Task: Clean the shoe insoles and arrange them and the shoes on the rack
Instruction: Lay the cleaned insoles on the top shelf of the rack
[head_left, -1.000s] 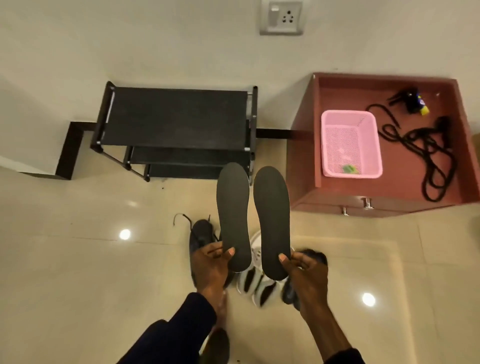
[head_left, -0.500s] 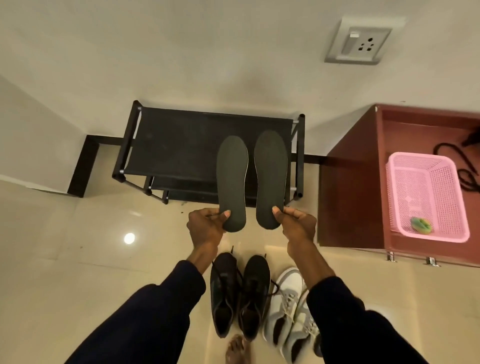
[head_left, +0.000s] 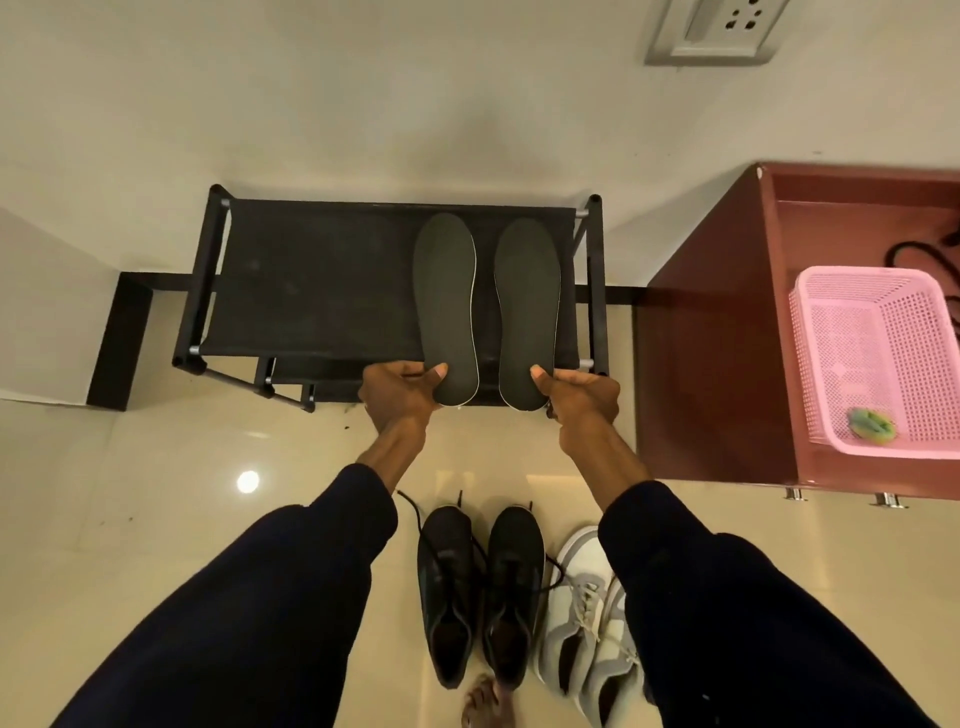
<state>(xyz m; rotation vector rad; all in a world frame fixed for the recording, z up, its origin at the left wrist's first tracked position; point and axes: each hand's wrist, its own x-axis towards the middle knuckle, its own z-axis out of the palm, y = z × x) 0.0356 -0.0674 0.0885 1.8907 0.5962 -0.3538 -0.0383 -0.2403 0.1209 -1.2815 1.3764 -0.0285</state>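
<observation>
Two dark grey insoles lie side by side over the right half of the black shoe rack's (head_left: 311, 280) top shelf. My left hand (head_left: 400, 395) pinches the heel of the left insole (head_left: 445, 301). My right hand (head_left: 582, 395) pinches the heel of the right insole (head_left: 527, 306). Both heels stick out past the rack's front edge. On the floor between my arms stands a pair of black lace-up shoes (head_left: 478, 587), and a pair of grey and white sneakers (head_left: 582, 613) beside them on the right, partly hidden by my right sleeve.
A red-brown cabinet (head_left: 717, 364) stands right of the rack, with a pink plastic basket (head_left: 878, 358) on top holding a green scrubber (head_left: 871, 425). Black cords lie behind the basket. A wall socket (head_left: 717, 31) is above. Glossy beige floor tiles spread to the left.
Both hands have carried the insoles forward and down, from above the shoes to over the rack's top shelf. The camera has moved closer to the rack.
</observation>
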